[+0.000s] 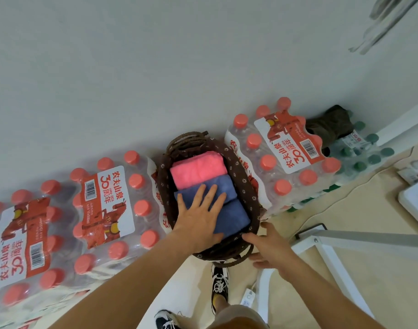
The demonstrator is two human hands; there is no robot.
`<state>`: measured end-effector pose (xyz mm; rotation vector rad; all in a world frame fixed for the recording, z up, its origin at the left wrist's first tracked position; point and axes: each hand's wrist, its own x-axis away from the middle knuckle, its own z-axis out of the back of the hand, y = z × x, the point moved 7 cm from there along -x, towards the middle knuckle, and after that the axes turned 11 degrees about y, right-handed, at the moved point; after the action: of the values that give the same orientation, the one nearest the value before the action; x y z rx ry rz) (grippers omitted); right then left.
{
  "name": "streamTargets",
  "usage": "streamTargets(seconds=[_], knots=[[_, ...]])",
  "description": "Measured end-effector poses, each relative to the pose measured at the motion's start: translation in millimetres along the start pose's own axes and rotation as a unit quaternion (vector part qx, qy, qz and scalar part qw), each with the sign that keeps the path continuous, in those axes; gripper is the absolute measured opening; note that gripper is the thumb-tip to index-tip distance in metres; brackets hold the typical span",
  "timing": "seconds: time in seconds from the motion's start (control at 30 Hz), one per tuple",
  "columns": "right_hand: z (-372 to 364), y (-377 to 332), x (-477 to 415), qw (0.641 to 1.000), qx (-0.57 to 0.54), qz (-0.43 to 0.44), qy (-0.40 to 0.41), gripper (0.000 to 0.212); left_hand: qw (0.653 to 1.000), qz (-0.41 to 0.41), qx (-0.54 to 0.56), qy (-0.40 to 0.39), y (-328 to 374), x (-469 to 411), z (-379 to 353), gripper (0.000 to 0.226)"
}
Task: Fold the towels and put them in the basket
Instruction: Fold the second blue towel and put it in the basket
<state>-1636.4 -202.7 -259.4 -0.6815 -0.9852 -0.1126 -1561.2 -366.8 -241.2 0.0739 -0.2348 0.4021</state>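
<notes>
A dark brown woven basket (pixel 247 186) with a flower-print liner stands between packs of bottled water. Three folded towels lie in it side by side: a pink towel (pixel 198 168) at the far end, a blue towel (pixel 224 186) in the middle, another blue towel (pixel 234 217) nearest me. My left hand (pixel 199 216) lies flat with fingers spread on the blue towels. My right hand (pixel 269 245) grips the near right rim of the basket.
Shrink-wrapped packs of red-capped bottles (pixel 101 205) stand left of the basket, and another pack (pixel 279 153) stands to its right, with green-capped bottles (pixel 366 155) behind. A white metal frame (pixel 333 241) and a power strip (pixel 248 296) lie on the beige floor. My shoes (pixel 219 281) are below.
</notes>
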Motion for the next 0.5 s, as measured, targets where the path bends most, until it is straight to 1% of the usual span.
streamTargets(seconds=[0.03, 0.1, 0.2, 0.3, 0.43, 0.5], knots=[[-7.8, -3.2, -0.3, 0.999, -0.031, 0.007, -0.015, 0.053, 1.000, -0.010, 0.006, 0.004, 5.1, -0.3, -0.8, 0.093], [-14.5, -13.5, -1.6, 0.997, -0.042, 0.062, 0.010, 0.057, 1.000, -0.016, 0.010, 0.002, 11.3, -1.9, -2.5, 0.087], [-12.7, -23.2, 0.1, 0.992, -0.074, 0.089, 0.045, 0.052, 0.999, -0.027, -0.015, -0.007, 12.6, -2.8, -8.4, 0.079], [-9.0, -30.4, 2.2, 0.990, -0.062, 0.112, 0.055, 0.051, 0.999, -0.029, -0.031, -0.005, 9.0, -3.7, -11.7, 0.074], [-9.5, -32.6, 3.8, 0.989, -0.049, 0.125, 0.064, 0.050, 0.998, -0.035, -0.034, -0.026, 7.9, -5.6, -12.4, 0.073], [-6.9, -31.3, 2.1, 0.988, -0.036, 0.135, 0.064, 0.050, 0.999, -0.040, -0.019, -0.010, 7.8, -6.2, -7.7, 0.075]])
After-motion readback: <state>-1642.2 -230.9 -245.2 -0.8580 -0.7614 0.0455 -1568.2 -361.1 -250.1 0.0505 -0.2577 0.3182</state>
